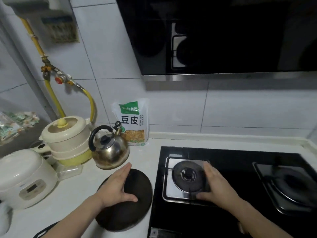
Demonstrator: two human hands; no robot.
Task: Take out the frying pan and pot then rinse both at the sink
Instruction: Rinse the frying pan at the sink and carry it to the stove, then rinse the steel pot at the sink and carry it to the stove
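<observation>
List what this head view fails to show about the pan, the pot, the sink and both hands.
- Sink: out of frame; nowhere in the head view.
- Frying pan and pot: neither identifiable. The dark round item under the left hand is partly covered by it; what it is stays unclear.
- Right hand: over the left burner; contact cannot be told.
- Range hood: too dark for detail.

We see a brassy kettle [111, 150], cream-and-yellow steamer [68, 140], yellow hose [51, 93], black hob [236, 191], and white desk [142, 157].
</observation>
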